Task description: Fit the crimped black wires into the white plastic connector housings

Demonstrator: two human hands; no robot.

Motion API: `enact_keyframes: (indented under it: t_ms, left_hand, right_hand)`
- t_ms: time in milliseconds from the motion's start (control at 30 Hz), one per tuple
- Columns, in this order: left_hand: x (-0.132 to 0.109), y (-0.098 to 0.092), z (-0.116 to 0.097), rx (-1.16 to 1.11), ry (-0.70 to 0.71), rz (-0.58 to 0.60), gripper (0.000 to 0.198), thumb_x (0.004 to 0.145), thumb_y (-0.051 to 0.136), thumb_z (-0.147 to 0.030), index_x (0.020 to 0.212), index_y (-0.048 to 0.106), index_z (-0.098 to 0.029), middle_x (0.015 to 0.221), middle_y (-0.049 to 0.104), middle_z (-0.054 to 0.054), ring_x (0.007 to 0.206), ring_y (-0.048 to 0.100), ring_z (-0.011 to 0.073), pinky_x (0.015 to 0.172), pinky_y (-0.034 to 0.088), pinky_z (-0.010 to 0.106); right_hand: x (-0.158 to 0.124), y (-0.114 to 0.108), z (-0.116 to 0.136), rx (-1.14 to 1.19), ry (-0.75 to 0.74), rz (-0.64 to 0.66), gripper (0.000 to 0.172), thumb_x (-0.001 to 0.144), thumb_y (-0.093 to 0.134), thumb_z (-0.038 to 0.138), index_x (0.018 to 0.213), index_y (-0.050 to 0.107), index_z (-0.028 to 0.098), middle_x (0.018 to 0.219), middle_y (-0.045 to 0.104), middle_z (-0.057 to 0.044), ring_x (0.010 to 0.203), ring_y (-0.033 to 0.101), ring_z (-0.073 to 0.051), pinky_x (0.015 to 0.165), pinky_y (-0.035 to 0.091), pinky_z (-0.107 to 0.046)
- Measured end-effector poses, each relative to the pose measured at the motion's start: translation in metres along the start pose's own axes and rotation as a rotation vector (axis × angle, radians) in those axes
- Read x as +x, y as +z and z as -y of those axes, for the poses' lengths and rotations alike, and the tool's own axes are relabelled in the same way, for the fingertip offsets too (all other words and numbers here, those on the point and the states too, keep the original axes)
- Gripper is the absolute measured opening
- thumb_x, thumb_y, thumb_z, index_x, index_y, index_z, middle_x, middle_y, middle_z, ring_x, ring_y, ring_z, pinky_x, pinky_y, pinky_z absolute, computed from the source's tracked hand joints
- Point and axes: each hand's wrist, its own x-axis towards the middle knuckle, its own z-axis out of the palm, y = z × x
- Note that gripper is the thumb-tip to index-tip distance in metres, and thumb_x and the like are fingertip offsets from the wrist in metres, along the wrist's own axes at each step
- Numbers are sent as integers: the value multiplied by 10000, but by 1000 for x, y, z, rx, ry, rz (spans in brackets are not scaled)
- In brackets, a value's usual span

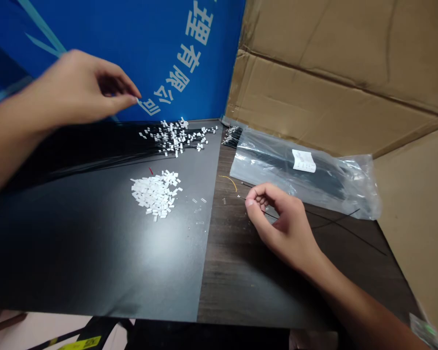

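My left hand [82, 87] is raised over the back left of the table, thumb and finger pinched on a small white piece [137, 100]; its exact form is too small to make out. My right hand [277, 214] pinches a thin black wire with a bare metal tip [240, 197] sticking out past the fingertips. A bundle of black wires with white ends [175, 136] lies below and right of my left hand. In front of it is a pile of small white plastic pieces [155, 192].
A clear plastic bag of black wires [288, 165], with a white label, lies behind my right hand. Loose black wires [350, 233] and a yellow wire [229, 182] are nearby. A blue panel [113, 29] and cardboard [332, 63] stand along the back.
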Motion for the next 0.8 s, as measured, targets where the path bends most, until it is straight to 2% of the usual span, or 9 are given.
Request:
enact_keyframes:
  t_ms: [100,133,167,233,267,333,433,533,800]
  left_hand:
    - [-20,26,-1,159,60,-38,270,1012,816,-158,1224,900,-14,1207,935,-174,1652,637,122,1271,412,51]
    - [-34,36,-4,222,118,-53,356,1041,780,-188,1325,877,3,1366,911,-119,1684,618,158,1324,418,122]
    - [-51,47,-7,257,167,-42,372,1059,766,-196,1357,880,-4,1402,894,-77,1636,667,167,1316,453,155]
    - [-92,72,-17,122,218,50,249,1043,841,-259,1178,951,-81,1127,929,-49,1198,844,98,1088,584,101]
    - [-113,86,-22,-7,153,131,197,1020,877,-260,1120,963,-114,1058,943,-16,1033,861,104,995,637,119]
    - [-152,114,-32,-275,24,324,153,929,944,-257,1052,984,-175,988,955,29,905,884,150,900,707,170]
    - [-188,145,-37,-477,-153,368,154,868,961,-207,1020,988,-209,965,939,47,864,884,178,866,742,216]
    - [-197,156,-34,-510,-201,333,76,893,919,-198,934,979,-220,919,926,53,827,864,180,815,725,223]
    - [-200,153,-31,-548,-151,289,138,910,881,-144,886,985,-232,872,918,37,812,882,151,777,687,158]
  right_hand:
    - [-3,2,5,50,35,3,128,1050,699,191,930,700,237,789,697,17,702,634,-153,671,544,-284]
    - [-4,3,8,82,60,14,131,1046,707,195,922,705,238,782,696,19,697,634,-152,666,546,-280]
    - [-6,3,11,118,96,31,139,1046,716,203,911,708,239,771,692,21,688,631,-151,655,545,-277]
    - [-9,3,16,181,188,87,161,1053,732,233,894,714,240,755,686,22,674,627,-151,624,531,-269]
    - [-10,4,19,200,230,118,170,1058,738,252,890,719,241,755,688,19,673,632,-152,605,518,-265]
    - [-13,4,24,218,295,170,167,1061,745,278,900,736,238,769,705,8,682,647,-160,579,498,-263]
    - [-16,6,29,231,328,231,151,1059,743,293,921,752,232,784,716,-3,674,636,-164,568,484,-270]
    - [-19,9,30,245,349,286,156,1059,734,295,917,743,232,768,693,1,645,603,-160,553,465,-274]
    - [-19,9,31,271,380,336,141,1050,720,293,921,730,238,718,665,21,615,599,-157,537,456,-263]
